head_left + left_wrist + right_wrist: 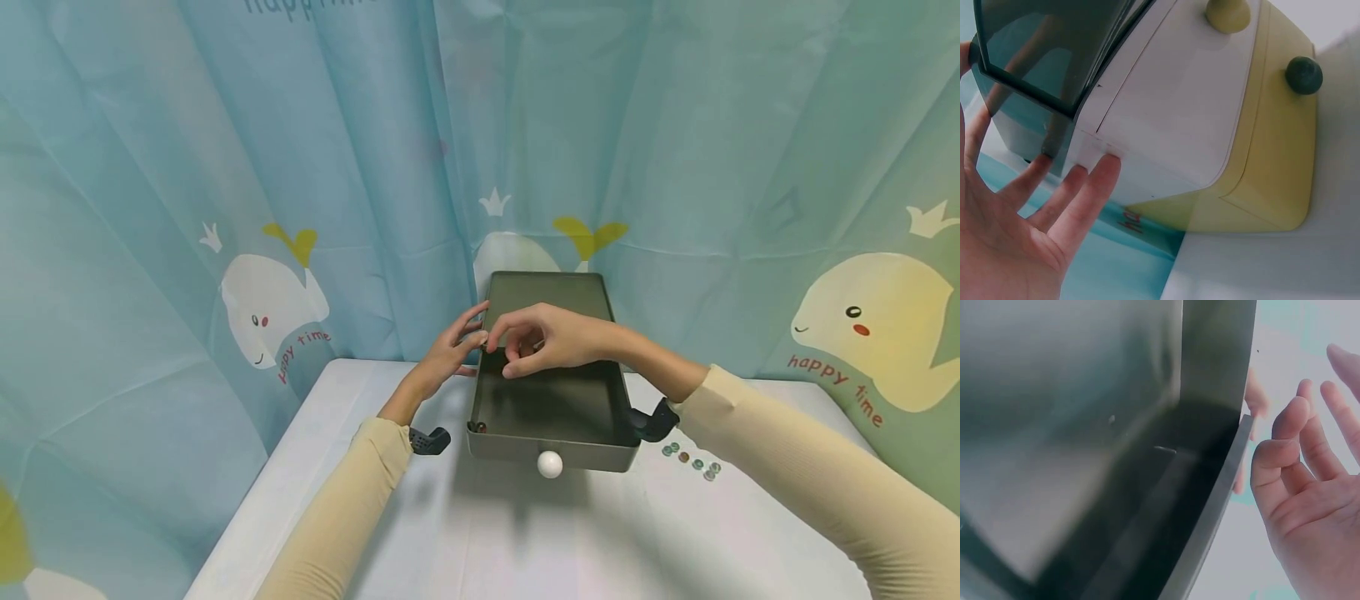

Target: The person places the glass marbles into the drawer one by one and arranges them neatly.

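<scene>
Near the centre of the head view, a dark drawer (555, 402) is pulled out from a cabinet (551, 292). Against its left side the left hand (447, 352) is rested, fingers spread, nothing gripped. Over the drawer's upper end the right hand (558, 337) is held, fingers bent, thumb and index tips apart, nothing seen between. Small round pieces (698, 464) are scattered on the white table (570, 550), lower right.

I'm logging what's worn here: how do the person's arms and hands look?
The left sleeve and right sleeve are long, plain and cream; the left wrist device and right wrist device are black. The left hand and right hand are bare.
</scene>
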A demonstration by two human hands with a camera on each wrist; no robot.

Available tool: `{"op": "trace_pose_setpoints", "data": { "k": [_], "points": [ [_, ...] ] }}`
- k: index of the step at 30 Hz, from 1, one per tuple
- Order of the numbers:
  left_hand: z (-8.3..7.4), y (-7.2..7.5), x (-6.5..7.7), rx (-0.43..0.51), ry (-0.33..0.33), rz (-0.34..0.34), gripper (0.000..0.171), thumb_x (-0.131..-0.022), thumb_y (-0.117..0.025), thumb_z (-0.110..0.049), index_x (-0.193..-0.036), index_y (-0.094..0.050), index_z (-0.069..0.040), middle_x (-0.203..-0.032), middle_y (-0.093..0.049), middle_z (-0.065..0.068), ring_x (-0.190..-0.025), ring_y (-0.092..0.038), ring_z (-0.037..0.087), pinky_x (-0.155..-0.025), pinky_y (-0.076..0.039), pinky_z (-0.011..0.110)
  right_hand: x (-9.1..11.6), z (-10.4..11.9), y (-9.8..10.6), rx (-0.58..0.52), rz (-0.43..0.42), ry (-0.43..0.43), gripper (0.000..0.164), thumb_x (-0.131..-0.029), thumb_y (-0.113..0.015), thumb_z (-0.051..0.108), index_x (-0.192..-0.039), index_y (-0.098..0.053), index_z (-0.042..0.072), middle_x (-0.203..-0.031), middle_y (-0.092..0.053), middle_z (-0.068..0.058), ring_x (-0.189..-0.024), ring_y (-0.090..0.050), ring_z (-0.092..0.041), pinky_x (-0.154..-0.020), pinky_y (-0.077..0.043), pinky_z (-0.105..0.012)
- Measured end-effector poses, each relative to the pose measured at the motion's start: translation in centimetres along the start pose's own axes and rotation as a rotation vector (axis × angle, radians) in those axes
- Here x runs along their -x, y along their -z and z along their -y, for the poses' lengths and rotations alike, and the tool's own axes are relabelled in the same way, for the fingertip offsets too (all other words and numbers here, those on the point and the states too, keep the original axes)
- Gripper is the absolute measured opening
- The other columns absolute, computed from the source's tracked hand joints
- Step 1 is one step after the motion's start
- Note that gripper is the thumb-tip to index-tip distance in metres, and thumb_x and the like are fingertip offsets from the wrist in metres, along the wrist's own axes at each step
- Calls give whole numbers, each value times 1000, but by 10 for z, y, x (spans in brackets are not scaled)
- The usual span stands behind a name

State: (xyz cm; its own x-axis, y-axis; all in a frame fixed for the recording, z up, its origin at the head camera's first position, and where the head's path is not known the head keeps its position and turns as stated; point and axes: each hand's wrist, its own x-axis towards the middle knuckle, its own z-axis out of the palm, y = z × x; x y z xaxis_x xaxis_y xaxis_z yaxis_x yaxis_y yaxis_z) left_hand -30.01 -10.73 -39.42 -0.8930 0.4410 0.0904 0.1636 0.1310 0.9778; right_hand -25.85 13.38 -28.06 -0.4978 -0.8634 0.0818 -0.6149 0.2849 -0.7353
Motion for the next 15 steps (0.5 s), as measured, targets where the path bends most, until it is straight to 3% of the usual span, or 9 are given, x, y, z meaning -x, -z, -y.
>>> {"op": "trace_pose_setpoints", "data": {
  "k": [15],
  "points": [
    [1, 0, 0, 1, 0, -4, 63, -102, -57, -46, -159, -33, -44, -165, -27, 10, -143, -41, 36, -96, -52, 60, 35, 8, 17, 50, -55, -27, 30, -94, -76, 18, -122, -66, 13, -89, -68, -3, -78, -65, -23, -71, -54, -34]
  ]
}}
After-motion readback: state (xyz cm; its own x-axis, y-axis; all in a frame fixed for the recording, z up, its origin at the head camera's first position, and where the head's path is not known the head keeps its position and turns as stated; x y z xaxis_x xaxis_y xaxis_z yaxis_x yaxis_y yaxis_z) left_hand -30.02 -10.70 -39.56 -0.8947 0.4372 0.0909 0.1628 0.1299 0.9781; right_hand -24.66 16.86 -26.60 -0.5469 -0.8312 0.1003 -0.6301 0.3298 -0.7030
